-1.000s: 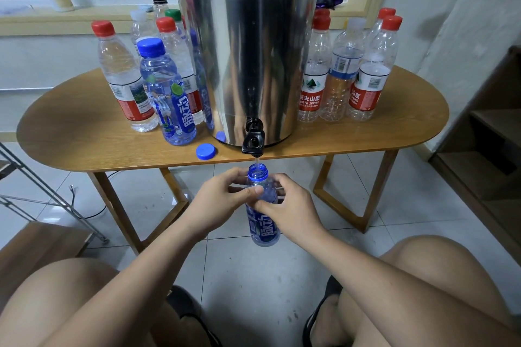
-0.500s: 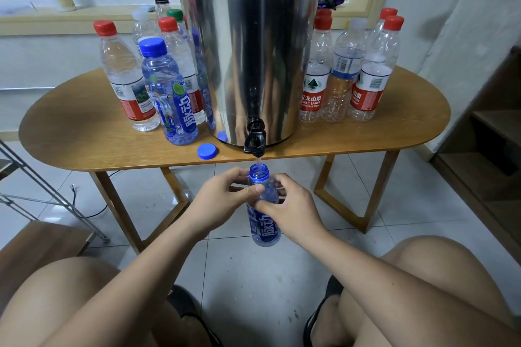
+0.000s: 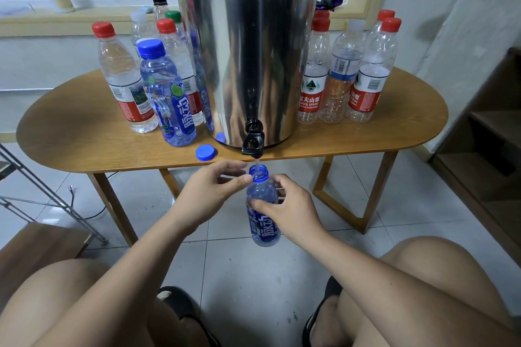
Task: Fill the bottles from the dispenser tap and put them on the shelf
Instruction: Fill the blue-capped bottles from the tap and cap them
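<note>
Two hands steady an open blue bottle [image 3: 265,229] under the running tap [image 3: 253,144]: my left hand [image 3: 210,194] pinches its neck with closed fingers, my right hand [image 3: 293,208] clamps its body.

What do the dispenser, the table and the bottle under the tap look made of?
Dispenser: polished metal, probably stainless steel, given its mirror-like reflections. Table: wood or veneer, matte, showing grain. Blue bottle: translucent tinted plastic, see-through at the shoulder.
</note>
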A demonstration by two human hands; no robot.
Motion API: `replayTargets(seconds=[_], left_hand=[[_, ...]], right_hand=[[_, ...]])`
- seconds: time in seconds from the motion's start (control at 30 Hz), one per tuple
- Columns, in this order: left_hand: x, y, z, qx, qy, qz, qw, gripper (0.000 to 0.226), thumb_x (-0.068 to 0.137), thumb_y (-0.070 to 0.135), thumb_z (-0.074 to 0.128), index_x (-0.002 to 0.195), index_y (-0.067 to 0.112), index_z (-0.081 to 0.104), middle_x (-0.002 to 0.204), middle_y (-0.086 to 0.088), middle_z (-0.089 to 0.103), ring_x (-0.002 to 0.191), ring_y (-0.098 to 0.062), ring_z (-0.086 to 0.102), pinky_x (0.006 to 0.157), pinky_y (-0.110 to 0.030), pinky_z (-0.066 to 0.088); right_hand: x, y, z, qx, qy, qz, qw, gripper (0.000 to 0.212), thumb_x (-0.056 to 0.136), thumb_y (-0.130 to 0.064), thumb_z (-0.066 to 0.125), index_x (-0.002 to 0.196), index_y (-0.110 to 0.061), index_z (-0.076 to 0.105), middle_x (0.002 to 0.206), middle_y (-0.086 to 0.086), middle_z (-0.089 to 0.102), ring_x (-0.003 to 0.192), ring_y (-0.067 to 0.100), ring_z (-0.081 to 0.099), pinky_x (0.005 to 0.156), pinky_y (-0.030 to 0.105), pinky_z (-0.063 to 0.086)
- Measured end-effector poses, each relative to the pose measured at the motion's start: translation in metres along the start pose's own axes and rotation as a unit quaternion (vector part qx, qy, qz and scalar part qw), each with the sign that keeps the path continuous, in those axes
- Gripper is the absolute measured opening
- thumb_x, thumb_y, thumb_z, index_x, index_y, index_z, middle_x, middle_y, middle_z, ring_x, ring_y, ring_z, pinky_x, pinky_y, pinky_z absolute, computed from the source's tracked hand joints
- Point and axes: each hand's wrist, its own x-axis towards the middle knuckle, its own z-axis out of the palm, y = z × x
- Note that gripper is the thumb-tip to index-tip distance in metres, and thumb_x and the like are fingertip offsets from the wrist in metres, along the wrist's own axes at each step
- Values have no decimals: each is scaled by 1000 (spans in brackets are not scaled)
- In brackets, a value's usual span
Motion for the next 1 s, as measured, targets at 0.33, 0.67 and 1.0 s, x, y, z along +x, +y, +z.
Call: replayTargets(seconds=[0.33,0.67,1.0], left_hand=[[-16,41,-29,-55,69,118,989,37,99,39,70,133,26,72,121,8,79,115,-11,75,97,-28,61],[-25,57,-23,-33,66,197,978,48,96,40,80,141,28,67,132,10,75,127,-11,69,102,-40,59],[-18,59,-16,35,76,246,966,53,93,37,81,144,29,67,140,17,68,134,-11,63,101,-33,57]], right_hand=[[3,1,1,13,-3,7,1000,67,78,-56,91,134,-34,61,132,-17,70,112,8,68,90,27,58],[4,1,2,20,-15,25,999,66,79,-59,88,135,-38,59,135,-18,69,117,10,67,94,32,60],[3,-2,-1,17,-14,28,999,62,83,-54,87,135,-38,58,134,-17,68,115,10,65,90,29,56]])
